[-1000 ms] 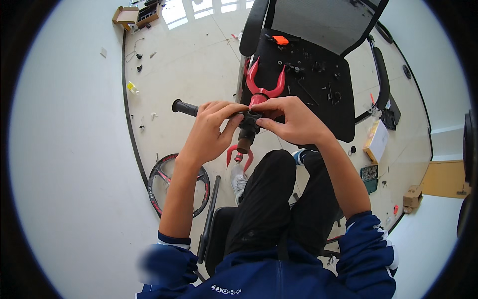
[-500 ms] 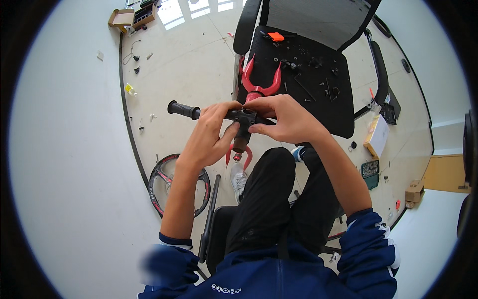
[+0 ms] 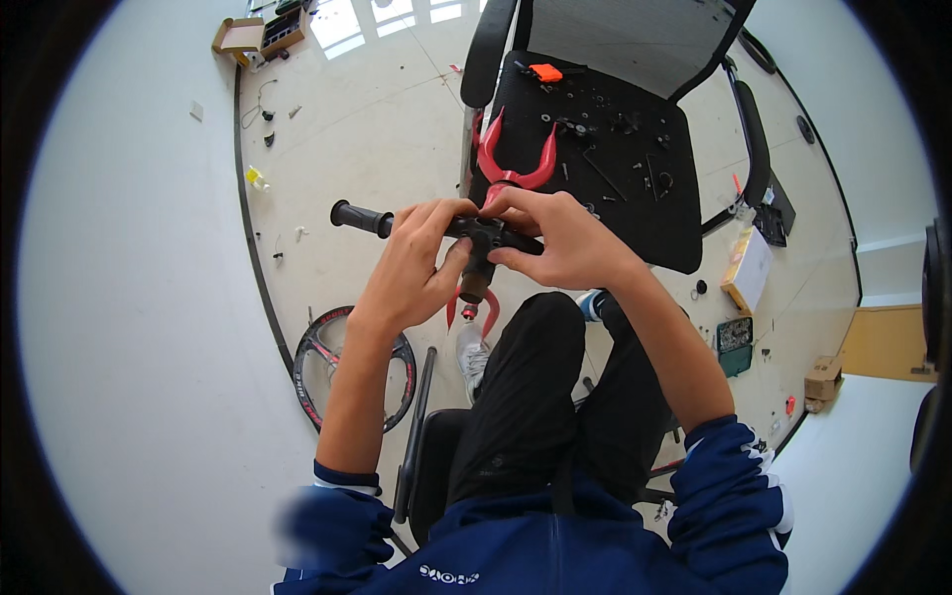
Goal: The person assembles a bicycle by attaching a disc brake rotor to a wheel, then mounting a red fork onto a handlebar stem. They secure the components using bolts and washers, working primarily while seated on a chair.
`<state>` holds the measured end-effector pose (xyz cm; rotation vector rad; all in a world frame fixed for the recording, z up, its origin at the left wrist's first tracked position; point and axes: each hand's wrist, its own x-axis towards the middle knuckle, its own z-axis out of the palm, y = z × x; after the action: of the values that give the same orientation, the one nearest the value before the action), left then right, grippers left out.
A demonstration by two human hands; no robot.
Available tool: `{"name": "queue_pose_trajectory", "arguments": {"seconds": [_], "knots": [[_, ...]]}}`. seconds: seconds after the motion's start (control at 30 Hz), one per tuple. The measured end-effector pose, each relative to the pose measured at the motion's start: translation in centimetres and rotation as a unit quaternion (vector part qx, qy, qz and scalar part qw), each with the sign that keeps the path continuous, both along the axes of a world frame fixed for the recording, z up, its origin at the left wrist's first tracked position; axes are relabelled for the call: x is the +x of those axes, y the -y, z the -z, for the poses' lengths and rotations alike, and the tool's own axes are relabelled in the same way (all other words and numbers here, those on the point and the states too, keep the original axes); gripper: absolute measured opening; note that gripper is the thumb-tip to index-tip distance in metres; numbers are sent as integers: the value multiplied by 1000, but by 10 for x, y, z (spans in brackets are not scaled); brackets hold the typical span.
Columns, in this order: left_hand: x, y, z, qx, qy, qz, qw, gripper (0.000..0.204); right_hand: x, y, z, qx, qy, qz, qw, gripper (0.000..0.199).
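The left grip [image 3: 415, 268] and right grip [image 3: 567, 240] hide parts of the handlebar [image 3: 483, 234], the left arm [image 3: 362, 387] covers some of the wheel [image 3: 300, 379], the top edge cuts off the chair back [image 3: 620, 45], the left sleeve [image 3: 345, 528] is partly blurry, and bits [image 3: 623, 122] on the seat [image 3: 640, 226] are too small to tell.

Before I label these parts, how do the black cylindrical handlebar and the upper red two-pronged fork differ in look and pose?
The black cylindrical handlebar runs roughly crosswise; the upper red two-pronged fork points forward. The handlebar ends bluntly at its left, whereas the fork's prongs taper to tips. The handlebar is black, the fork glossy red. Both are partly hidden from view.
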<state>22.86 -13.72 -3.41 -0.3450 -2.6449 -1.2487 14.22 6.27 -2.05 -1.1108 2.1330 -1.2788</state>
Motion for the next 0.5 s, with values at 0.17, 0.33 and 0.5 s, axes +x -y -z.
{"name": "queue_pose_trajectory", "arguments": {"seconds": [0.17,0.33,0.5], "knots": [[0,-5,1,-22,14,-11,1000,34,-4,6,-10,40,37,-9,998,37],[-10,-6,-2,-22,55,9,998,34,-10,-3,2,-8,45,1,999,54],[-7,-2,-8,-36,75,-3,997,31,-51,-52,9,-34,75,145,986,45]]}}
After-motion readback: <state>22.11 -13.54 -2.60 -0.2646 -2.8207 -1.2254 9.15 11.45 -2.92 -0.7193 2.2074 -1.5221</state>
